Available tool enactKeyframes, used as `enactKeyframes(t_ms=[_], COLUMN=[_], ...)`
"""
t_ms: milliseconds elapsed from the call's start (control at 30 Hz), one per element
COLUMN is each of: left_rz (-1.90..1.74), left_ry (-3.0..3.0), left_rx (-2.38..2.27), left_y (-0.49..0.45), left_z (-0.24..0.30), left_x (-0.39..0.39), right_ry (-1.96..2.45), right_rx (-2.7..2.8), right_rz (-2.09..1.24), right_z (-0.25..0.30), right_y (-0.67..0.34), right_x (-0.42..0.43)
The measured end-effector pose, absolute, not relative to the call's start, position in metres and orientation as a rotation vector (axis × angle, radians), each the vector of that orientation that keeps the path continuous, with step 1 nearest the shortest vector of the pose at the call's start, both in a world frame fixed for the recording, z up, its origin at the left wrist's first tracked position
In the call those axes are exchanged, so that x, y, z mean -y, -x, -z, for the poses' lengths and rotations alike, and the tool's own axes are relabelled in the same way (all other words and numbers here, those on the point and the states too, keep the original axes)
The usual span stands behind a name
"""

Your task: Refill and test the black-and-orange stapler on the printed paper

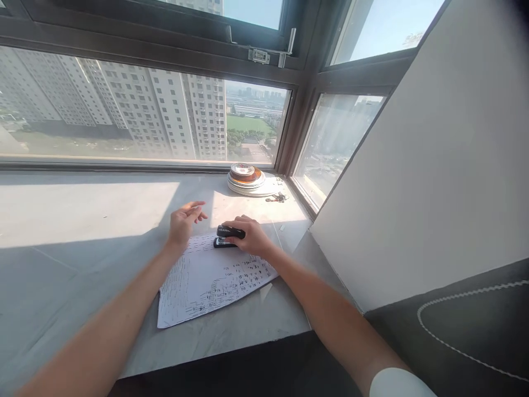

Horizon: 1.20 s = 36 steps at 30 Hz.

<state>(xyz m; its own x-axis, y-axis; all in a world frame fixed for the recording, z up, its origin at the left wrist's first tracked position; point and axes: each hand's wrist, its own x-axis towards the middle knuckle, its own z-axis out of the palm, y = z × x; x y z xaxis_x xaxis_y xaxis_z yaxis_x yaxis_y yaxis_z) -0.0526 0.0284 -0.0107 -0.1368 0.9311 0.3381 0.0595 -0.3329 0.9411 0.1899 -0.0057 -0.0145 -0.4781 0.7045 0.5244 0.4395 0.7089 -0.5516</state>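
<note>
In the head view, my right hand [252, 234] is wrapped round a black stapler [230, 231]. The stapler lies over the far edge of a stack of white paper [202, 281] covered in handwriting, and a gap shows between its top arm and base. My left hand [187, 221] hovers near the paper's far left corner, left of the stapler. Its fingers are loosely stretched and apart, with nothing visible in them. The palm side of that hand is partly hidden.
Stacked plates [246, 182] stand in the window corner, with a bunch of keys [276, 197] beside them. The grey stone sill [82, 286] ends at a front edge below the paper. A white wall [413, 182] bounds the right side; a beaded cord [421, 320] hangs there.
</note>
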Motion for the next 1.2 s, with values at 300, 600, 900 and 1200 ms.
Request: enactKeyframes(t_ms=[300, 600, 900, 1200], left_rz=[-1.606, -1.078, -0.670, -0.689], left_ry=[-1.158, -1.766, -2.367, -2.272], left_rx=[-0.822, -0.979, -0.941, -1.084], left_y=[0.070, 0.049, 0.035, 0.033], left_z=[-0.001, 0.013, 0.026, 0.030], left_x=[-0.027, -0.020, -0.011, -0.014], right_ry=[0.929, 1.039, 1.346, 1.400], right_rx=[2.095, 2.055, 1.761, 1.848], right_rz=[-0.481, -0.409, -0.257, -0.456], right_z=[0.025, 0.025, 0.012, 0.005], right_y=[-0.188, -0.175, -0.259, -0.311], right_x=[0.012, 0.063, 0.075, 0.111])
